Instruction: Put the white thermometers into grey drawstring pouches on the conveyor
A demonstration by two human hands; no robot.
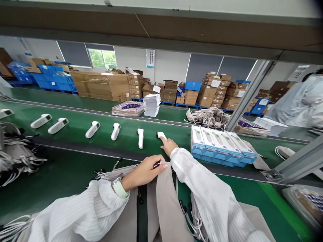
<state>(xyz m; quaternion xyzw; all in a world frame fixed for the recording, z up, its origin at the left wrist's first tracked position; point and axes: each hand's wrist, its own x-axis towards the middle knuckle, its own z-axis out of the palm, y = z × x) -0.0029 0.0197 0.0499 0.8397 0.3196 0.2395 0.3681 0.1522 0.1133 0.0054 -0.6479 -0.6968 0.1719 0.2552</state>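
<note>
Right now our left hand (147, 169) pinches the upper end of a grey pouch (168, 198), thumb and fingers closed on it. Our right hand (169, 147) touches a white handheld device (161, 135) on the green belt (127, 143); the hand covers its handle, so we cannot tell whether the fingers close around it. To its left, 6 similar devices (140, 138) lie spaced along the belt, and we can read nothing on their small dark screens. Just right of our right hand stand white-and-blue boxes (222, 144), each top printed with a picture of such a device; the lettering is too small for us to read. Across the room, a wall sign (150, 58) carries a vertical column of characters we cannot make out, and a large brown carton (97, 85) shows dark print near its lower right corner, also illegible.
</note>
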